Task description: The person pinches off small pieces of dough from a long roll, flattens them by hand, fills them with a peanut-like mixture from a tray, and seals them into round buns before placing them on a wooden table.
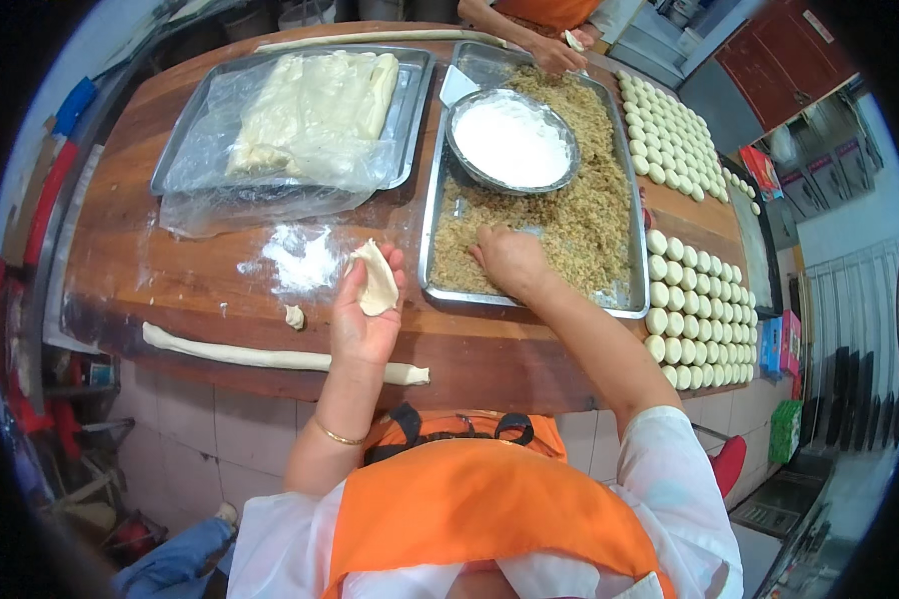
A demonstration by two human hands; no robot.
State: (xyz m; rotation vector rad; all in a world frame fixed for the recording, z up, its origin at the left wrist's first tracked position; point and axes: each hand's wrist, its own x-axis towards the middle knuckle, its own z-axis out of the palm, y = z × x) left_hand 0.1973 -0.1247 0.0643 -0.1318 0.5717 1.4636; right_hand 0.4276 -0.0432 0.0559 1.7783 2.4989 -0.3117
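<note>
A flattened piece of dough [378,283] lies across the fingers of my left hand [364,329], which is turned palm up and cupped around it above the table's near part. My right hand [511,262] reaches into the metal tray [425,250] of crumbly brown filling [594,190]. Its fingers curl down into the filling near the tray's left side; the fingertips are partly hidden. Farther back in that tray rests a metal bowl of white flour [512,138]. Below my left hand, a long dough rope [240,353] runs along the near table edge.
A second tray [415,150] holds a dough slab [315,105] under plastic film. Loose flour [303,260] and a dough scrap [295,317] lie nearby. Rows of round dough pieces [699,309] fill the right side. Across the table, another person's hands [559,52] work beside the filling.
</note>
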